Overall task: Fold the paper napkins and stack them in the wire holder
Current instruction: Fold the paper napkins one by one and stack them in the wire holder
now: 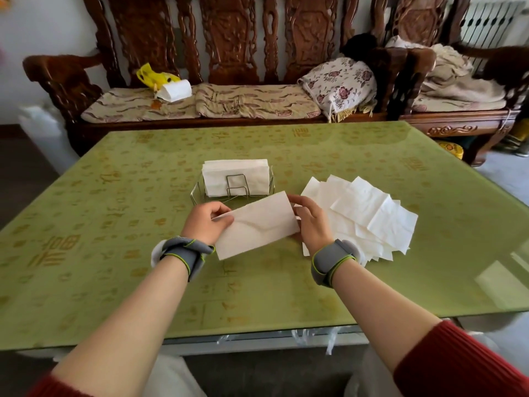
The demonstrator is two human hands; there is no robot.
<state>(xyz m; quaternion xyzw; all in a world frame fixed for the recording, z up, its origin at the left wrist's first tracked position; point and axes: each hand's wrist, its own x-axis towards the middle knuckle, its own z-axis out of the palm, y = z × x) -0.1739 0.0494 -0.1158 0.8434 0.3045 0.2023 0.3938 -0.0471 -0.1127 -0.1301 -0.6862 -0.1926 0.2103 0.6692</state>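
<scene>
Left hand (207, 224) and right hand (310, 222) are pinching the folded napkin (257, 224) by its short ends, wire holder (236, 186) sitting just beyond the fingers (220, 209); napkin likely handling light, limp, tearable, so gentle edge grips.

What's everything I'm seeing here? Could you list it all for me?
table: one, green with gold characters, centre
held napkin: one, white, above the table, gripped at both ends
wire holder: one, silver, behind the held napkin
folded napkins: one stack, white, upright in the wire holder
loose napkins: one pile, white, table's right side
bench: one, dark carved wood, behind the table
wristbands: two, grey, one per wrist
left hand: pinching the napkin's left end
right hand: holding its right end
</scene>
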